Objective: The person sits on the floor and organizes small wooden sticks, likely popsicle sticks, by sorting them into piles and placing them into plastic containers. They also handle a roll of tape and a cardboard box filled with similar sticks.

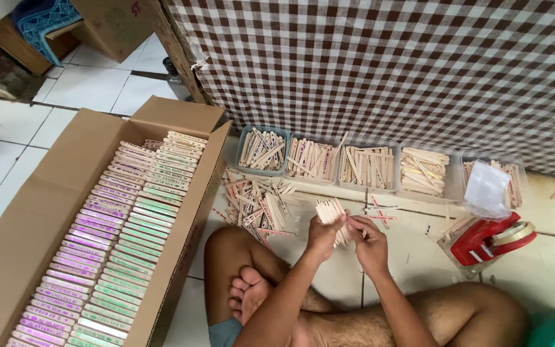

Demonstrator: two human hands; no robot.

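My left hand (pixel 323 234) grips a bundle of flat wooden sticks (pixel 331 211), held upright in front of my crossed legs. My right hand (pixel 368 239) touches the same bundle from the right, its fingers pinching the lower ends of the sticks. Just left of my hands, a loose heap of printed wooden sticks (pixel 256 202) lies on the white tiled floor.
A large open cardboard box (pixel 33 225) on the left holds rows of wrapped stick bundles with purple and green print. Several small trays of sticks (pixel 368 168) line a checked cloth (pixel 387 64). A red tape dispenser (pixel 491 239) and a clear plastic bag (pixel 486 189) sit at right.
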